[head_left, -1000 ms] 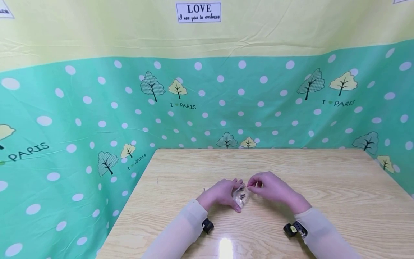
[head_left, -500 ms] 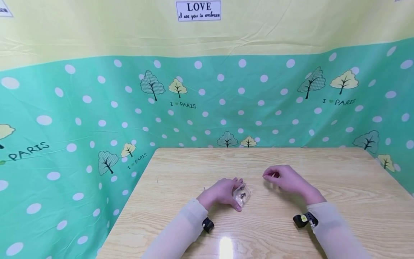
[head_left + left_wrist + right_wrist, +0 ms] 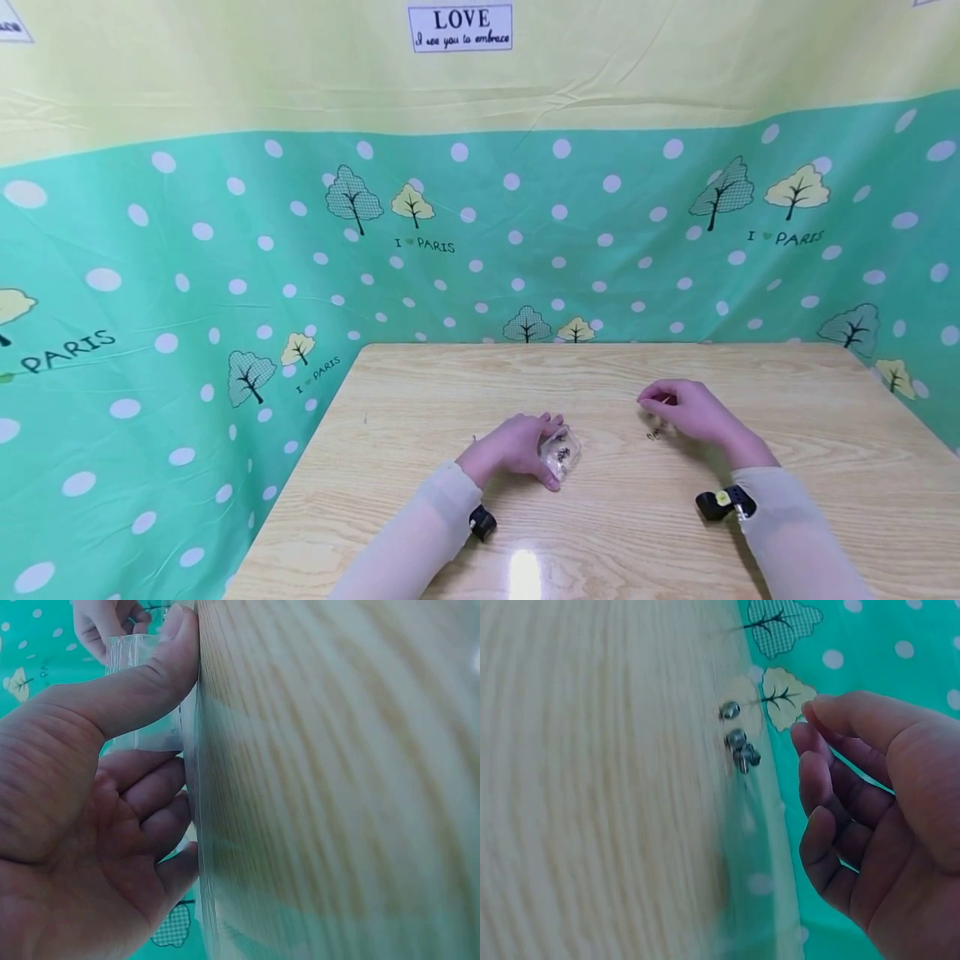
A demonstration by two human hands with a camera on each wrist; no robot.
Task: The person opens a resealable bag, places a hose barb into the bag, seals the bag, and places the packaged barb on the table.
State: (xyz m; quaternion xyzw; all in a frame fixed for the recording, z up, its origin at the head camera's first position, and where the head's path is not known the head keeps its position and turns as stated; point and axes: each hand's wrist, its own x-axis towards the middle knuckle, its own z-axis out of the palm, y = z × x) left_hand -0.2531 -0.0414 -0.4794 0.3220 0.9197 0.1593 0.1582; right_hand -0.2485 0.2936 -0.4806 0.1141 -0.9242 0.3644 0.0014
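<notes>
Clear container (image 3: 572, 448), see-through plastic with small dark pieces (image 3: 563, 455) showing inside, sits low at the middle of the wooden table (image 3: 450, 375), in the left hand (image 3: 520, 444). Ridges run along its edge in the left wrist view; whether it is a bag or a box, I cannot tell. That hand comes in from the left, thumb on the near side and fingers curved on the far side, gripping the container between them. Further right, several shiny metal pieces (image 3: 742, 748) lie on the table, just beside the right hand (image 3: 690, 409). Its fingers bend inward, thumb and forefinger tips drawn together; I cannot tell whether they pinch anything.
</notes>
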